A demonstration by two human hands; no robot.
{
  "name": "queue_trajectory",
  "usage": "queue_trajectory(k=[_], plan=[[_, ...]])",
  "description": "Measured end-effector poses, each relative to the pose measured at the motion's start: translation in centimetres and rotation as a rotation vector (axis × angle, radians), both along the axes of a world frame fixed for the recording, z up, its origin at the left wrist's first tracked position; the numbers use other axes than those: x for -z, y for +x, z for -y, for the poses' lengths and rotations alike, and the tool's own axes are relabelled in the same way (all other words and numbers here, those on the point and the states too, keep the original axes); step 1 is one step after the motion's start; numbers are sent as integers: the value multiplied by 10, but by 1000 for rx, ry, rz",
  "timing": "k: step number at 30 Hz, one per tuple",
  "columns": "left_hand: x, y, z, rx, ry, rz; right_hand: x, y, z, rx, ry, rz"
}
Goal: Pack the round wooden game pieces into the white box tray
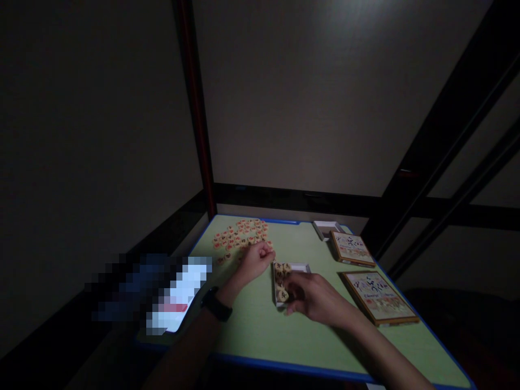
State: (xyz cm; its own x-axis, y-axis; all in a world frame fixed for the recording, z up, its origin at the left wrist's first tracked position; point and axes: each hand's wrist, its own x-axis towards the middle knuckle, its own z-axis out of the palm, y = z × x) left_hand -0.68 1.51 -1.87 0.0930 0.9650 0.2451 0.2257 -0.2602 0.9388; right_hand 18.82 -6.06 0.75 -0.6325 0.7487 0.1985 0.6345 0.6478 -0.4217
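Round wooden Chinese chess pieces (pixel 244 228) with red and dark characters lie scattered over the far left of the green table (pixel 252 336). At their near edge is my left hand (pixel 258 260), fingers curled together in a pinch; what they hold, if anything, is too small to make out. A small white box tray (pixel 300 267) stands in front of me, its left side partly filled with several pieces (pixel 283 295). Over this tray bends my right hand (pixel 311 295), thumb apart from the forefinger, fingertips touching the pieces. The hand hides part of the tray.
Two printed Chinese chess box lids (pixel 352 248) (pixel 379 297) lie on the right of the table. Behind them is another white tray (pixel 327 229). A lit, blurred-out screen (pixel 179 295) rests at the left edge. Walls close in behind and left.
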Motion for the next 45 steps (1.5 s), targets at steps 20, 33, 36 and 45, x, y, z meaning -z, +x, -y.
queue_trajectory(k=[20,33,36,45], plan=[[-17,-10,24,736,-556,-400,3,-11,10,1,-43,-1],[-13,-9,20,749,-586,-422,-12,1,8,1,-201,-37],[-13,-10,20,758,-617,-457,-17,14,6,24,-277,-90],[-19,-10,24,707,-596,-476,-17,42,-25,160,-118,-56]])
